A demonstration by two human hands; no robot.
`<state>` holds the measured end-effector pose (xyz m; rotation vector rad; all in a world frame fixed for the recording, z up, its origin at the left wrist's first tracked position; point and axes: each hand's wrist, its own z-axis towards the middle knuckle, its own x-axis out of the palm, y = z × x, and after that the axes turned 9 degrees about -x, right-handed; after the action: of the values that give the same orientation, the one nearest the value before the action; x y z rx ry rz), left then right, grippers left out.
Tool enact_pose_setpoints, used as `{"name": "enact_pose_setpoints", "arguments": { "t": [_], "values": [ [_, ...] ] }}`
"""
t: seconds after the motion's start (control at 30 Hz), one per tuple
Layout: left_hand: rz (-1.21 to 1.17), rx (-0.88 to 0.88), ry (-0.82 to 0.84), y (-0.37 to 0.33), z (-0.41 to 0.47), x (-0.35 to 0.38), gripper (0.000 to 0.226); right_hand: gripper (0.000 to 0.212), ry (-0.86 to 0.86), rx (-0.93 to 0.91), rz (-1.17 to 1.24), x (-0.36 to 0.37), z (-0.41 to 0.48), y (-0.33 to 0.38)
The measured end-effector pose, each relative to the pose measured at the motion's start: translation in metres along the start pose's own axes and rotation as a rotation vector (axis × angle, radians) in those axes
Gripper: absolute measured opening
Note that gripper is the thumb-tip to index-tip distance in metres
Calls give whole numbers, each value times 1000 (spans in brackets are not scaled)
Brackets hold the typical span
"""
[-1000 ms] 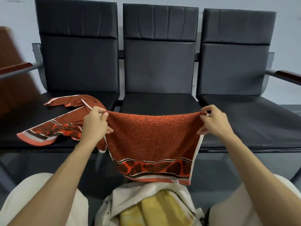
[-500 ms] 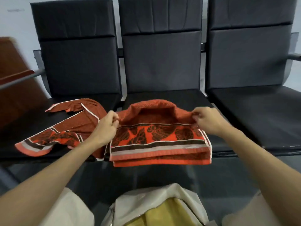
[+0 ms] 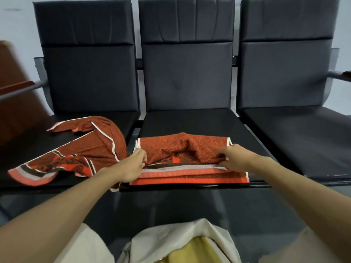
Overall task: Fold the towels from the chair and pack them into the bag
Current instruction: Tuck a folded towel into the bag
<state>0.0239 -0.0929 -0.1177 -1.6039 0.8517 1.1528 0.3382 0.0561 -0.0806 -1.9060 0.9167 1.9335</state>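
An orange-red patterned towel (image 3: pixel 182 149) lies partly folded on the front of the middle seat (image 3: pixel 190 120). My left hand (image 3: pixel 133 164) pinches its upper layer at the left edge. My right hand (image 3: pixel 233 156) pinches the same layer at the right. That layer is folded toward me, short of the striped border near the seat's front edge. A second, unfolded towel (image 3: pixel 79 147) of the same pattern sprawls over the left seat. The cream bag (image 3: pixel 171 242) stands open at the bottom centre, with something yellow inside.
Three dark padded chairs stand in a row against a pale wall; the right seat (image 3: pixel 303 133) holds nothing. A brown wooden armrest (image 3: pixel 17 86) juts out at the left. My pale trouser legs flank the bag.
The towel went from hanging stretched between my hands to lying on the middle seat. Both hands have since drawn its upper layer toward me over the patterned band.
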Motion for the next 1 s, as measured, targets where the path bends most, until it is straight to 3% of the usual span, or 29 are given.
{"name": "enact_pose_setpoints", "arguments": {
  "t": [0.17,0.33,0.47,0.57,0.83,0.93,1.0],
  "values": [
    [-100,36,-176,3,24,18,18,24,-187,47,37,19,29,-17],
    [-204,45,-299,4,39,17,12,19,-260,30,37,19,46,-25],
    [-363,77,-426,3,35,6,13,39,-605,-5,45,12,39,-31],
    [-427,93,-459,4,25,-1,15,35,-700,14,105,-2,25,-29],
    [-407,43,-269,15,-11,-11,25,20,-476,136,156,-2,-19,-23],
    [-287,-29,-35,17,-17,-7,14,21,-225,207,113,1,-25,-17],
    [-229,-40,13,14,-17,-4,16,32,-106,254,102,3,-24,-16]
  ]
}}
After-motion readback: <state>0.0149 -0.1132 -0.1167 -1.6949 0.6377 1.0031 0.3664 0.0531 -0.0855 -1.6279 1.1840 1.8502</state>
